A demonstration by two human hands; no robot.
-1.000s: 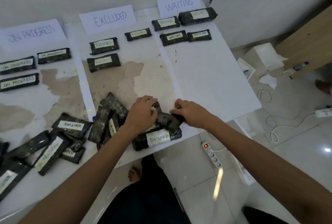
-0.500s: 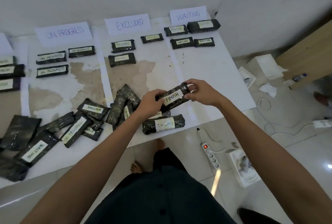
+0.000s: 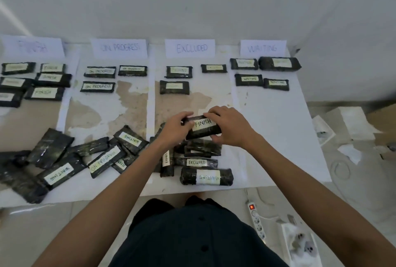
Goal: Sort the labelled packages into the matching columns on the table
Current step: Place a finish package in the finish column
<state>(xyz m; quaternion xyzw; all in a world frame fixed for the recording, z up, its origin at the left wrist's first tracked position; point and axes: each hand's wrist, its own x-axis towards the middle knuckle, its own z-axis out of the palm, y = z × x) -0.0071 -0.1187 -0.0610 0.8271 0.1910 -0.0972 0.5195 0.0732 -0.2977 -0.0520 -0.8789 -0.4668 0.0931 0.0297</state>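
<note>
A black package labelled FINISH (image 3: 203, 126) is held above the table between both hands. My left hand (image 3: 174, 129) grips its left end and my right hand (image 3: 229, 126) grips its right end. Under them lies a pile of unsorted black packages (image 3: 197, 155), among them one marked EXCLUDED (image 3: 196, 162) and one marked WAITING (image 3: 206, 176). More unsorted packages (image 3: 64, 159) spread along the front left. At the back stand the signs FINISH (image 3: 32, 47), ON PROGRESS (image 3: 120, 48), EXCLUDED (image 3: 190, 48) and WAITING (image 3: 263, 48), each with sorted packages in front of it.
The white table (image 3: 274, 129) ends at its right edge near a wall. On the floor to the right lie a power strip (image 3: 257, 221), white boxes (image 3: 351, 125) and a coiled cable (image 3: 340, 169). A wall rises behind the signs.
Both hands went from reaching into the pile to lifting the FINISH package out of it. The view has swung left, bringing the FINISH column into sight.
</note>
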